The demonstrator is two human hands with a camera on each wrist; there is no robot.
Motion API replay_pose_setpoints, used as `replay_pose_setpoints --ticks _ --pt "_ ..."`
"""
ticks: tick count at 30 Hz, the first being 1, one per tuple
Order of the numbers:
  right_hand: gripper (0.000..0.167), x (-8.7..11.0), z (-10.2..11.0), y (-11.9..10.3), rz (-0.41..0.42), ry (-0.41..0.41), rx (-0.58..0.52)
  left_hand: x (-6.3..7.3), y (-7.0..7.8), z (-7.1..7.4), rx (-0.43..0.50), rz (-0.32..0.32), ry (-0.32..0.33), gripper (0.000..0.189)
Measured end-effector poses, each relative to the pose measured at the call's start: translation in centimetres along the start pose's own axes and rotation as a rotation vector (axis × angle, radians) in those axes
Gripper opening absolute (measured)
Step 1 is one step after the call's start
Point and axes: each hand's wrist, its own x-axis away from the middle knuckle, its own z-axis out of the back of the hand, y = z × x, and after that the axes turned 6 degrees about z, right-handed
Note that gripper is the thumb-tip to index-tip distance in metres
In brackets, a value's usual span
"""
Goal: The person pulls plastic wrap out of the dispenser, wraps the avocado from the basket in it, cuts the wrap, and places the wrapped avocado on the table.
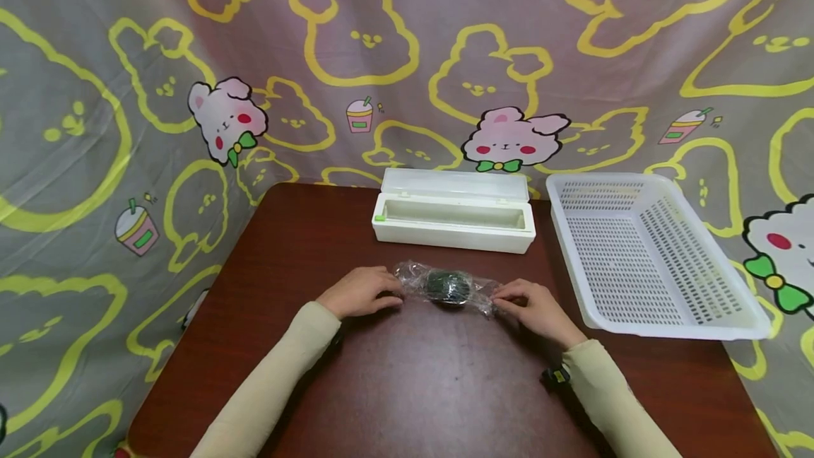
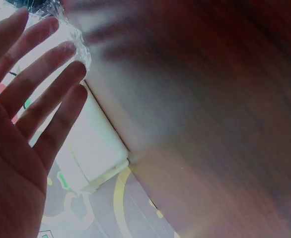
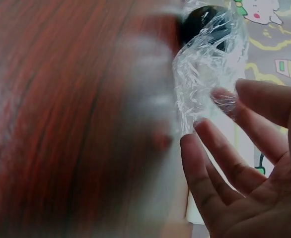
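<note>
A dark green, rounded object point(image 1: 447, 287) lies wrapped in clear plastic wrap point(image 1: 480, 291) on the table, the loose film stretching out to both sides. My left hand point(image 1: 365, 292) is at the left end of the film, and its fingers look straight and spread in the left wrist view. At the opposite end my right hand point(image 1: 533, 307) pinches the film's tail between thumb and forefinger. In the right wrist view the crumpled wrap point(image 3: 197, 84) runs from the dark object point(image 3: 205, 25) to those fingertips; the other fingers are slightly bent.
Behind the wrapped object stands a long white box point(image 1: 453, 240), its lid point(image 1: 454, 184) raised and a small green piece at its left corner. A white perforated basket point(image 1: 674, 331) sits at the right of the brown table point(image 1: 407, 387). Patterned cloth point(image 1: 381, 34) hangs behind.
</note>
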Motion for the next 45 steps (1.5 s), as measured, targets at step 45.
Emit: replay_pose_setpoints --ticks 45 --pt "0.068 -4.3 -3.8 -3.6 0.08 -0.051 0.135 -6.8 4.4 -1.9 0.042 0.099 0.061 0.064"
